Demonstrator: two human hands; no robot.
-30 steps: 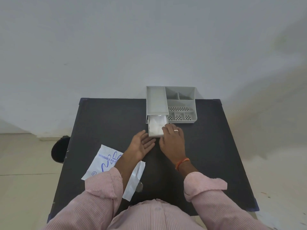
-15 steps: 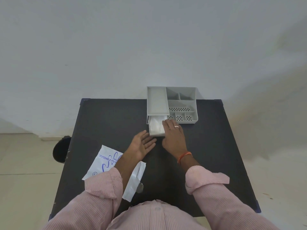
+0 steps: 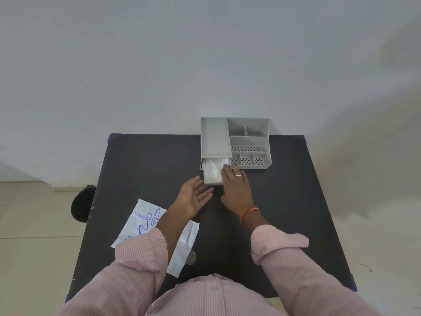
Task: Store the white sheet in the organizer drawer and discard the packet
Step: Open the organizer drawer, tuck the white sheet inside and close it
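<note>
Black table [image 3: 141, 160] carries a grey organizer [image 3: 249, 142] at its far edge; the packet [image 3: 145, 222] lies well nearer than the organizer; the organizer's drawer [image 3: 213, 182] stands pulled out, white sheet [image 3: 213, 172] inside; right hand [image 3: 235, 190] flat, fingers on the sheet; left hand [image 3: 193, 198] open, empty, just before the drawer

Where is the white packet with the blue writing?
The packet lies flat on the black table, near its left edge, partly under the left forearm, well short of the organizer.

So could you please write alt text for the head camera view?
A right hand presses the white sheet into the open drawer of a grey organizer; the left hand rests open beside it, the packet under the forearm.
</note>
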